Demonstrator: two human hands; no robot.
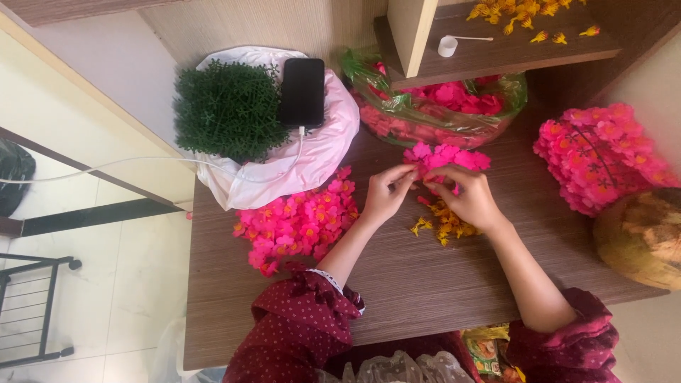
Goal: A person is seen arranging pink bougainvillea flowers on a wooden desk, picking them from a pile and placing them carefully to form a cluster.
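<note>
Over the wooden table (425, 284), the left hand (385, 195) and right hand (468, 197) both pinch a cluster of bright pink fabric blossoms (447, 157), ruffled and layered, held just above a small heap of yellow flower centres (443, 223).

The single head-worn view looks almost straight down onto the brown wood-grain tabletop (425, 284), close enough that the tabletop fills most of the frame. The tabletop's far edge, under a wooden shelf (511, 50), lies at the top of the frame, its near edge by the wearer's dark red sleeves at the bottom, and pale tiled floor shows to its left.
</note>
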